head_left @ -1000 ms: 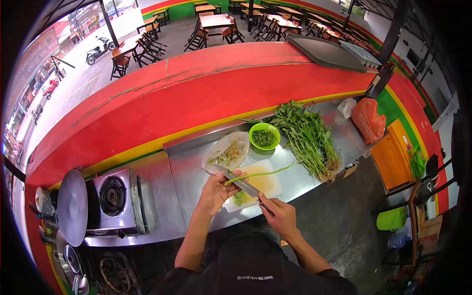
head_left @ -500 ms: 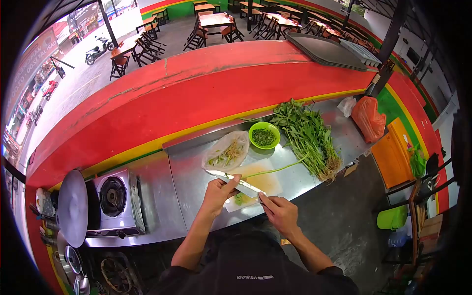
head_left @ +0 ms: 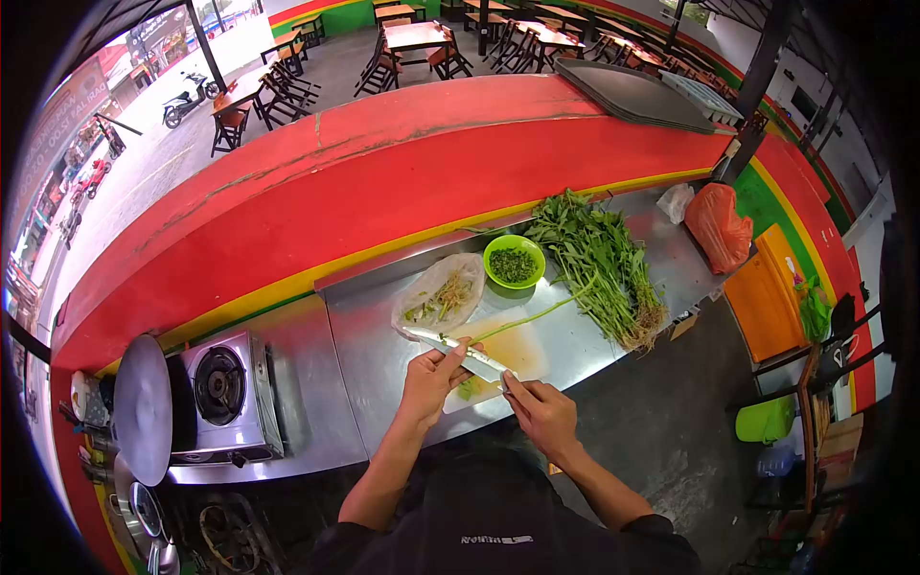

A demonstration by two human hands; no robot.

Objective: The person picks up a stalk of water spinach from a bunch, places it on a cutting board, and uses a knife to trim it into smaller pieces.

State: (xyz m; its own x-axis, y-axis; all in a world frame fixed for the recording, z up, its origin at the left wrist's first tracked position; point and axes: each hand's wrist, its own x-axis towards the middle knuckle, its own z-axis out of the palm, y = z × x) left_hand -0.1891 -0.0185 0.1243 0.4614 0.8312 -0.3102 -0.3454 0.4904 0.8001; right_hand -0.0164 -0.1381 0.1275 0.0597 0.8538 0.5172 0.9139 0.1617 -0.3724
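My left hand [head_left: 428,383] pinches the lower end of a long green stem [head_left: 537,314], thumb up against the blade of the knife [head_left: 484,362]; whether the edge bites into the stem I cannot tell. My right hand [head_left: 544,412] is wrapped round the knife's handle. The stem slants up from my left fingers towards the leafy bunch [head_left: 604,264], above the cutting board [head_left: 530,350], which lies by the near edge of the steel bench [head_left: 369,383]. The bunch is to the right of the board, leaves towards the bench's far edge, roots at its near edge. By the far edge, beyond the board, sits a green bowl [head_left: 517,286] of chopped greens [head_left: 513,265]; just left of it, a clear plastic bag [head_left: 419,287] holds pale scraps [head_left: 448,295]. A stove [head_left: 254,402] takes the bench's left end, and a red bag [head_left: 719,230] the far right corner.
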